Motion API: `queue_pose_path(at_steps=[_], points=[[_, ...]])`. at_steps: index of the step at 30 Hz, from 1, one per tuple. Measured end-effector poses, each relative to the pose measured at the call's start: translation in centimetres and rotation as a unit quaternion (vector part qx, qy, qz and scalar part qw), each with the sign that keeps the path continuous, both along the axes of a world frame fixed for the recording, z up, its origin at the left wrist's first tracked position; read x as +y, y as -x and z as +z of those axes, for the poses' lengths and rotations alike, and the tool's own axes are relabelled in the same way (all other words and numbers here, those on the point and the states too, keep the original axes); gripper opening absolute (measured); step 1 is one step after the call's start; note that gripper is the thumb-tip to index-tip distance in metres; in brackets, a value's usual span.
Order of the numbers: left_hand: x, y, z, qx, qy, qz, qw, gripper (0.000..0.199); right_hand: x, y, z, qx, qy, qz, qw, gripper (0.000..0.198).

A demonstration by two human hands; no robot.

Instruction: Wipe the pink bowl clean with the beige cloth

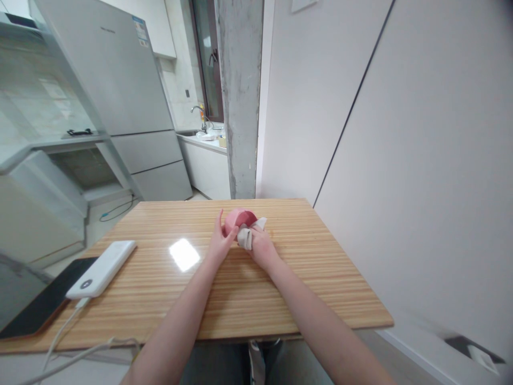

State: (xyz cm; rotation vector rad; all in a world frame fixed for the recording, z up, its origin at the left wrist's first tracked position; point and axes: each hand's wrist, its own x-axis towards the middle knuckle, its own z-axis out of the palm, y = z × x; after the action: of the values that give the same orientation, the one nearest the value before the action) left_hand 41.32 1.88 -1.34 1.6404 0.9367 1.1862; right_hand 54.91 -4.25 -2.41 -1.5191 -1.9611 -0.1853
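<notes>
A pink rounded bowl-like piece [237, 216] is held tilted over the far middle of the wooden table [168, 289], its darker inside facing right. My left hand [222, 239] grips its left side, with the thumb in front and a finger raised along the edge. A light grey cloth [245, 238] is bunched in my right hand [261, 247], which presses it at the right side of the pink piece. The right fingertips are partly hidden by the cloth.
A white power bank [102, 270] with a cable lies at the table's left, beside a black flat board [44, 297]. A white wall [401, 176] runs along the right. Beyond the table stand a grey pillar [241, 101], a fridge [116, 80] and a sink tap [199, 113].
</notes>
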Motion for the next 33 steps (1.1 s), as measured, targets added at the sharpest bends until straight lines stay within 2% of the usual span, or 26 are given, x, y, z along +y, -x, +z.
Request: queue_pose_path(at_steps=[3,6,8,12,15,18,22,25,28,30,33], points=[[-0.4,-0.8,-0.4,-0.001,-0.007,0.023,1.0,0.085,0.0,0.2,-0.4,0.024,-0.004,-0.007,1.0,0.015],[0.3,0.2,0.0,0.033,-0.023,0.047,0.998,0.067,0.0,0.4,-0.4,-0.005,0.011,0.03,0.999,0.017],[0.9,1.1,0.5,0.052,-0.028,0.033,0.998,0.06,0.1,0.3,-0.2,-0.038,0.016,0.037,0.998,0.011],[0.5,0.8,1.0,0.006,0.03,0.001,1.0,0.081,0.0,0.3,-0.1,-0.039,0.003,0.006,0.999,0.013],[-0.5,-0.5,0.5,-0.009,0.027,0.017,0.999,0.089,0.0,0.4,-0.4,0.001,-0.008,-0.023,1.0,0.015],[-0.5,-0.4,0.2,0.028,-0.01,0.041,0.999,0.072,-0.1,0.4,-0.4,0.003,-0.008,-0.001,1.0,0.017],[0.9,1.2,0.5,0.051,-0.043,-0.008,0.998,0.054,-0.2,0.1,0.0,-0.032,-0.006,0.04,0.999,0.014],[1.0,1.1,0.5,0.031,-0.015,-0.017,0.999,0.065,-0.3,-0.1,0.2,-0.042,0.005,0.033,0.999,0.012],[0.0,-0.2,0.3,-0.007,0.03,0.01,0.999,0.083,-0.2,0.1,-0.2,-0.012,0.003,-0.022,1.0,0.014],[-0.5,-0.8,0.3,-0.002,0.03,0.035,0.999,0.083,-0.1,0.2,-0.6,0.009,-0.004,-0.039,0.999,0.019],[-0.1,-0.2,0.6,0.023,0.036,0.054,0.998,0.071,0.1,0.1,-0.6,-0.004,0.0,0.013,1.0,0.019]])
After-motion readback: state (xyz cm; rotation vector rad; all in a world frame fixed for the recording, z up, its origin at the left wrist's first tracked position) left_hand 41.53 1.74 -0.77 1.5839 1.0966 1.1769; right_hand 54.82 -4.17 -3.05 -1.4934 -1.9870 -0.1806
